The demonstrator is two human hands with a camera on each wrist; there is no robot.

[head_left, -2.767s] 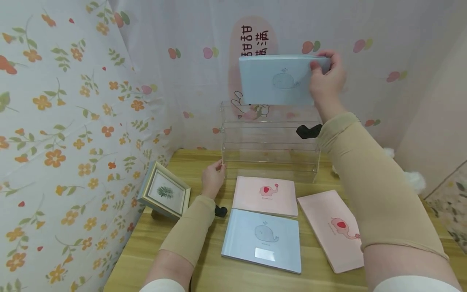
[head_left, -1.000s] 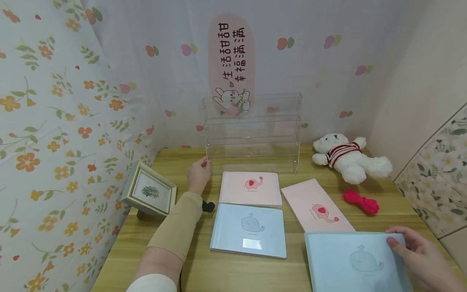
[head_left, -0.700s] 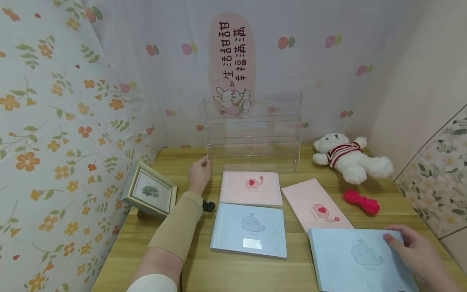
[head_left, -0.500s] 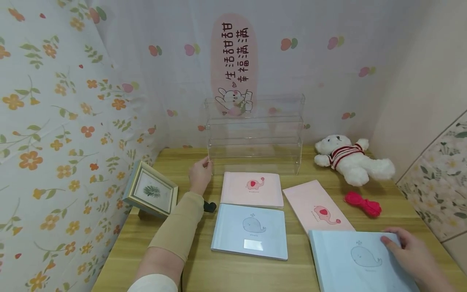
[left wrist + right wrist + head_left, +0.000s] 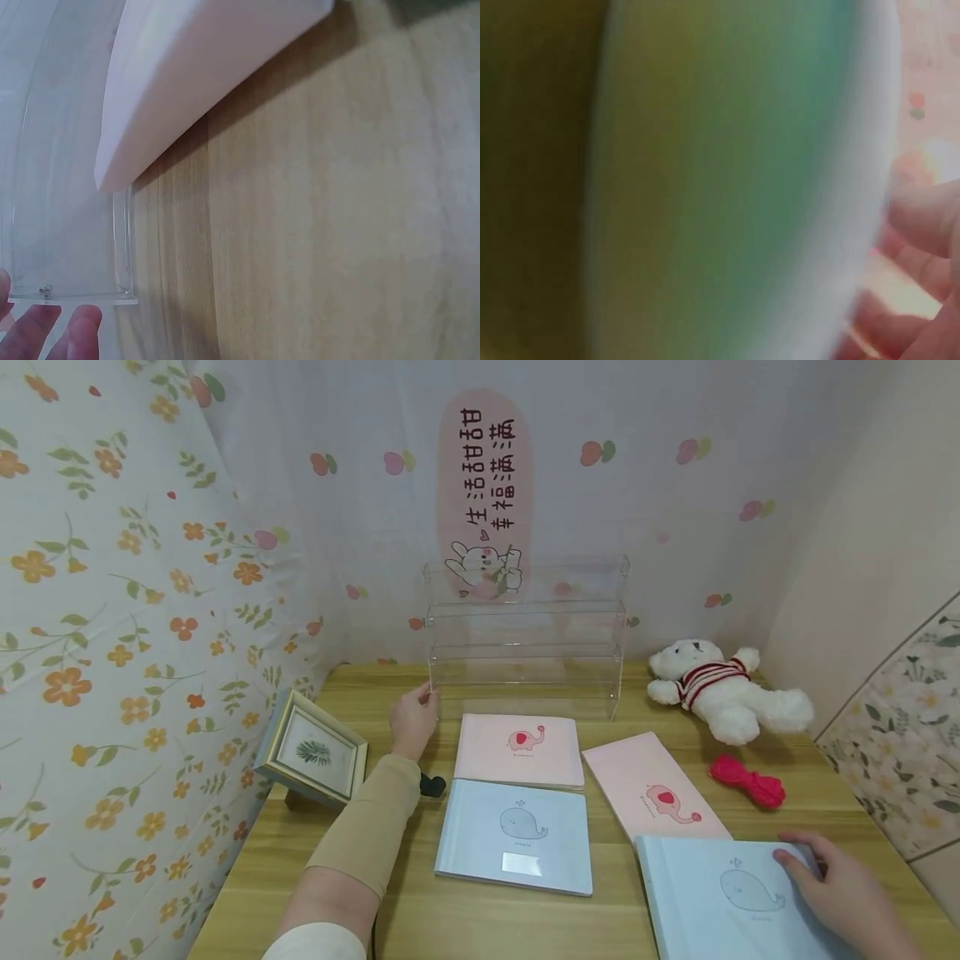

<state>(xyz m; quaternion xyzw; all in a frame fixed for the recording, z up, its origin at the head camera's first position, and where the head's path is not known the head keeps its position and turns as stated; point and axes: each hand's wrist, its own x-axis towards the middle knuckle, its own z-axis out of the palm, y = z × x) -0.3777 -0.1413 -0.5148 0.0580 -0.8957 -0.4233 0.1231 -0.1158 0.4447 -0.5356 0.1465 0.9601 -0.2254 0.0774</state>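
My right hand (image 5: 843, 885) grips the right edge of a light blue notebook (image 5: 697, 893) with a whale drawing, thumb on the cover. This notebook is at the front right, its upper edge overlapping the lower end of a tilted pink elephant notebook (image 5: 652, 785). My left hand (image 5: 413, 720) is at the lower left edge of a clear tiered acrylic display stand (image 5: 525, 652), its fingertips (image 5: 84, 319) on the side panel. Before the stand lie another pink elephant notebook (image 5: 487, 752) and, below it, a second blue whale notebook (image 5: 480, 827). The right wrist view is mostly blurred.
A picture frame (image 5: 318, 752) stands tilted at the left. At the back right lies a white teddy bear (image 5: 731, 697) in a striped sweater, with a pink-red bundle (image 5: 748, 781) in front of it. A curtain (image 5: 360, 510) hangs behind the wooden table (image 5: 420, 918).
My right hand has brought the blue whale notebook from above the stand down to the front right, over the tilted pink notebook's end. My left hand has stayed at the stand's edge.
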